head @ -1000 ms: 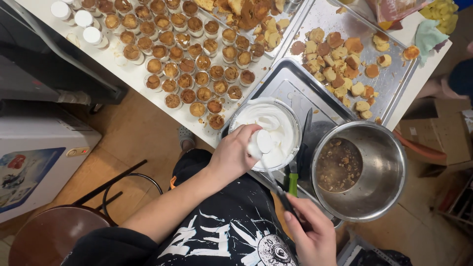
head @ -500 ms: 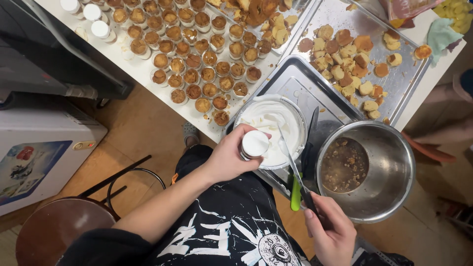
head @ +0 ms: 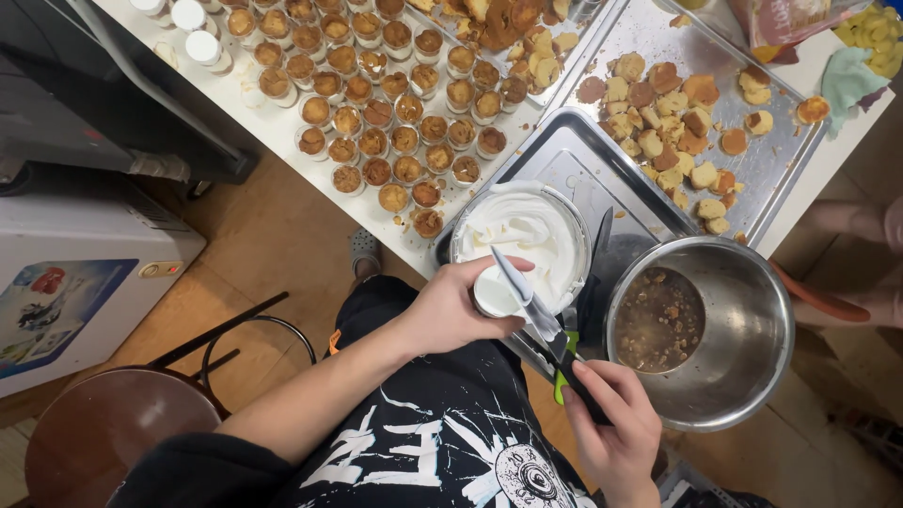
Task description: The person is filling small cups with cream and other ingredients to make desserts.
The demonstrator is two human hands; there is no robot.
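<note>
Two hands work here: the left hand (head: 450,315) and the right hand (head: 611,428). Between them is one small cream-filled cup (head: 494,293) and one knife (head: 529,306). Just beyond them sit one bowl of white cream (head: 522,230), one steel bowl (head: 729,329) and two metal trays (head: 752,174). Farther off stand three white-capped cups (head: 193,23) and roughly thirty crumb-filled cups (head: 390,141).

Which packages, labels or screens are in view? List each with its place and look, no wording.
White chest appliance, left edge on the floor: boxy, with a blue picture label on its top showing red and white shapes.
Clear plastic bag, top right on the table: crumpled, reddish print.
No screens show.
</note>
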